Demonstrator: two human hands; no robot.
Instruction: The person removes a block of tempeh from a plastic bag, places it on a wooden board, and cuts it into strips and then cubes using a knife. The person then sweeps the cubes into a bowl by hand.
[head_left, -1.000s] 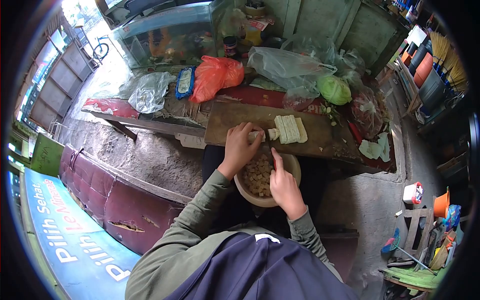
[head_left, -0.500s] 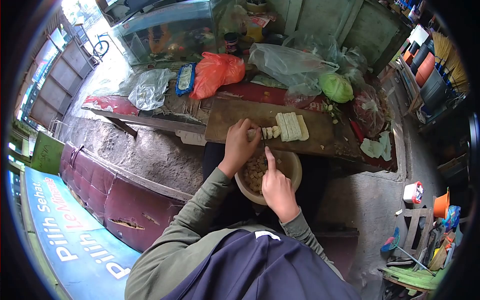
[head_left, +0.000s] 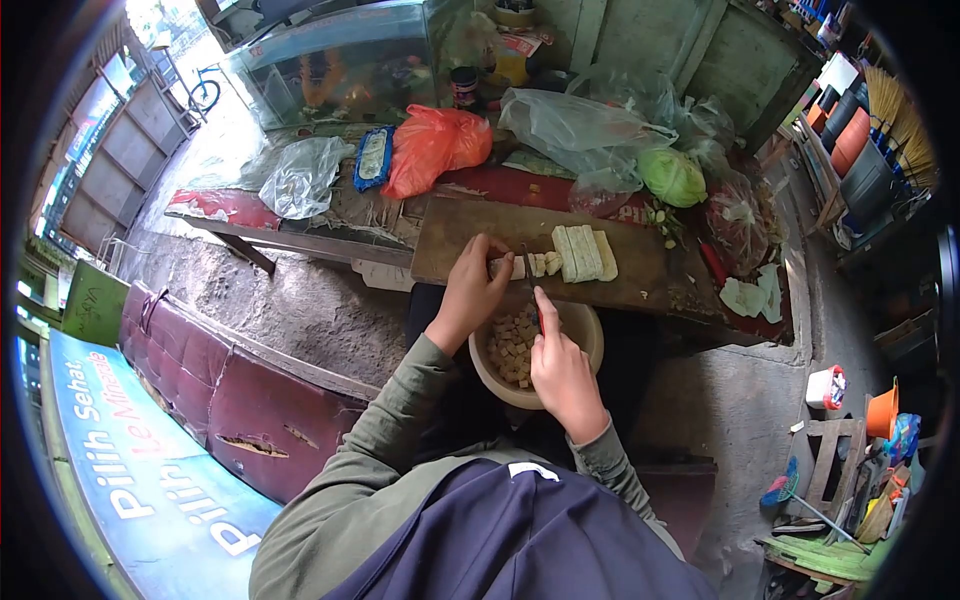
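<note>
Left hand: your left hand (head_left: 475, 287) is bent over the near-left of the board, fingers nearly closed on the left end of a pale strip (head_left: 541, 265).
Right hand: your right hand (head_left: 568, 378) is wrapped round a knife (head_left: 541, 318), index finger along it; blade across the strip.
Strip: on the cutting board (head_left: 640, 262), partly cut; left end hidden by your fingers.
Right of strip: sliced pale block (head_left: 583, 254), just beside, limiting room that way.
Bowl: the bowl (head_left: 481, 372) sits below the board's near edge, holding cubes (head_left: 511, 352); your right hand covers part.
Behind board: red bag (head_left: 437, 152), large clear bag (head_left: 575, 122), cabbage (head_left: 672, 178), crowding the surface (head_left: 350, 218).
Far right: crumpled wrapper (head_left: 752, 294), clear of both hands.
</note>
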